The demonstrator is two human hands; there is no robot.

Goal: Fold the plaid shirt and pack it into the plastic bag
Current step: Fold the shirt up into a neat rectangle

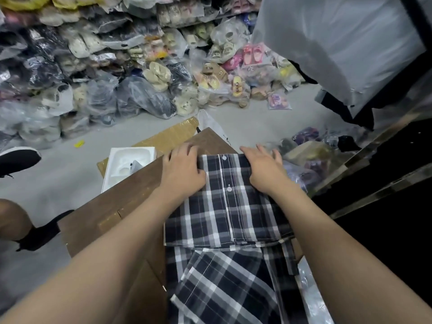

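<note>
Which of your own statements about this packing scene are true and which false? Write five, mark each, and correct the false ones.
1. The left hand and right hand both rest on the plaid shirt. True.
2. The shirt lies on a glass table. False: it lies on brown cardboard.
3. White buttons show between the hands. True.
4. The shirt is already inside a plastic bag. False: it lies uncovered.
5. A white tray sits right of the cardboard. False: the tray is on its left.
</note>
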